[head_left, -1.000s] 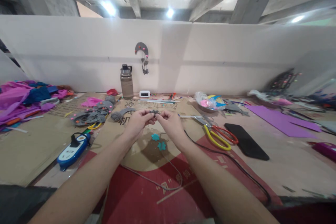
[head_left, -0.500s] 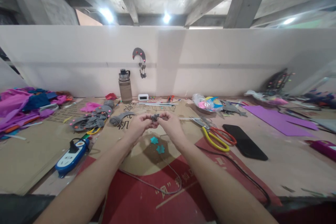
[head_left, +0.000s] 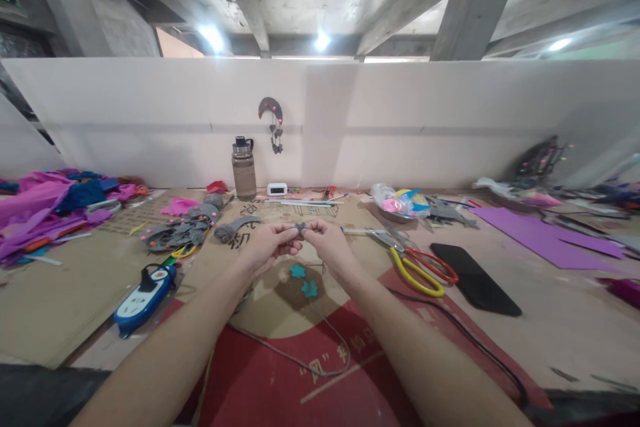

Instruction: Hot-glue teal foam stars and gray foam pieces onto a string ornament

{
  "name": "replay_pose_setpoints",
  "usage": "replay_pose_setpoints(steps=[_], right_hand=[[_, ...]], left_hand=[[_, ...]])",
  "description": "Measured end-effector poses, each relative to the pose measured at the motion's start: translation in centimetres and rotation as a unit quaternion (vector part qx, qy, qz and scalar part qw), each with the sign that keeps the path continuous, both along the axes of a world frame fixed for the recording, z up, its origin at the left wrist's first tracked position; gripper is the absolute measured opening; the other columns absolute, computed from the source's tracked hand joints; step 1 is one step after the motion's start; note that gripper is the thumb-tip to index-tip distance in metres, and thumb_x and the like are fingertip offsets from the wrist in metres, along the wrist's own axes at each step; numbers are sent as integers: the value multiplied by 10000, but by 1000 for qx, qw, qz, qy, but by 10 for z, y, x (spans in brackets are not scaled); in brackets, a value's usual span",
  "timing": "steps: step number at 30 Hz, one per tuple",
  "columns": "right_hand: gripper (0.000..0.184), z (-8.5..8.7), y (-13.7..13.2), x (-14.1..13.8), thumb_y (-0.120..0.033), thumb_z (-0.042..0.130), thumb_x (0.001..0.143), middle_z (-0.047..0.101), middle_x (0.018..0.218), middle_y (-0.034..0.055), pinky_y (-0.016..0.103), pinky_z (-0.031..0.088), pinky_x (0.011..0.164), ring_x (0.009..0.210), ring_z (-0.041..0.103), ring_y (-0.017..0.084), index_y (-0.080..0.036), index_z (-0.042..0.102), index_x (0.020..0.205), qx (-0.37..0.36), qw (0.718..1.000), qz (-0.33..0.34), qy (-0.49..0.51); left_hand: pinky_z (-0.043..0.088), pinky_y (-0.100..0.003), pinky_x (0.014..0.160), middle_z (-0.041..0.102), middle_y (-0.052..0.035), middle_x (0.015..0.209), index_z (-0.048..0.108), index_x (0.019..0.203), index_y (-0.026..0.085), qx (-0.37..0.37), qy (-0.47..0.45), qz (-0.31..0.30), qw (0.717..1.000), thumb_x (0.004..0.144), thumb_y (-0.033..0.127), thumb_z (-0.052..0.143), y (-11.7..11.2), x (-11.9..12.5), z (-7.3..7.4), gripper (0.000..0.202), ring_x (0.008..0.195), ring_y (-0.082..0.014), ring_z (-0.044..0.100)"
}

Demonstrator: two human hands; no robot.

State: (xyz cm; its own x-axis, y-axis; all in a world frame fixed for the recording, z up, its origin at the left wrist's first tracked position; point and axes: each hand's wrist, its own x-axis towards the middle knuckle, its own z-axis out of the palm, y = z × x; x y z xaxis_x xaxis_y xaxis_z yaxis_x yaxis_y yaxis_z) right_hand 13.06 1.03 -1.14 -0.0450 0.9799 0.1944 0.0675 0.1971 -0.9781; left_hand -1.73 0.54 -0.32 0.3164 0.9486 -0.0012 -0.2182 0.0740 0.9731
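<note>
Between my two hands, just above the cardboard, is a small grey felt star [head_left: 301, 228], partly covered by the fingers. My left hand [head_left: 274, 241] pinches it from the left, and my right hand [head_left: 323, 240] grips its other side with thumb and fingers. Below the hands lie two teal stars, an upper teal star [head_left: 297, 271] and a lower teal star [head_left: 309, 289]. A thin grey cord [head_left: 325, 373] loops over the red printed cardboard [head_left: 270, 390] near them.
Scissors [head_left: 417, 270] and a black phone [head_left: 475, 279] lie to the right, by purple felt [head_left: 543, 237]. Leftward are a power strip [head_left: 145, 299], grey felt pieces [head_left: 183, 230] and a coloured felt pile [head_left: 55, 207]. A bottle [head_left: 244, 170] stands near the white partition [head_left: 400, 97].
The view has shifted slightly, so everything sits a little lower and farther right. Both hands still hold the grey star, with the fingers closer over it.
</note>
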Motion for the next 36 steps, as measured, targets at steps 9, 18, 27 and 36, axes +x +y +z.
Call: replay_pose_setpoints(steps=[9, 18, 27, 36], right_hand=[[202, 6, -6, 6, -319, 608, 614, 274, 414, -118, 193, 108, 367, 370, 181, 33, -188, 454, 626, -112, 985, 103, 88], [267, 10, -9, 7, -348, 675, 573, 329, 466, -108, 193, 104, 367, 391, 194, 29, -176, 526, 714, -85, 981, 129, 119], [207, 2, -4, 2, -329, 612, 618, 362, 452, -95, 191, 162, 364, 384, 238, 35, -186, 461, 616, -60, 995, 56, 60], [260, -3, -1, 0, -377, 629, 628, 413, 542, -88, 184, 213, 397, 427, 296, 41, -188, 491, 740, -57, 983, 136, 110]], left_hand=[[510, -189, 546, 659, -78, 679, 643, 821, 96, 7, 3, 3, 1000, 727, 281, 673, 3, -7, 0, 210, 595, -111, 622], [506, -201, 518, 652, -65, 652, 642, 782, 98, 34, 19, 74, 996, 678, 326, 707, 1, -4, 1, 259, 569, -115, 617], [512, -233, 558, 673, -83, 716, 662, 807, 104, 85, 60, 59, 993, 675, 352, 701, -4, 2, 1, 283, 623, -146, 639], [512, -233, 542, 651, -61, 638, 624, 736, 112, 39, 52, 82, 994, 645, 339, 724, 3, -3, -3, 265, 581, -136, 629]])
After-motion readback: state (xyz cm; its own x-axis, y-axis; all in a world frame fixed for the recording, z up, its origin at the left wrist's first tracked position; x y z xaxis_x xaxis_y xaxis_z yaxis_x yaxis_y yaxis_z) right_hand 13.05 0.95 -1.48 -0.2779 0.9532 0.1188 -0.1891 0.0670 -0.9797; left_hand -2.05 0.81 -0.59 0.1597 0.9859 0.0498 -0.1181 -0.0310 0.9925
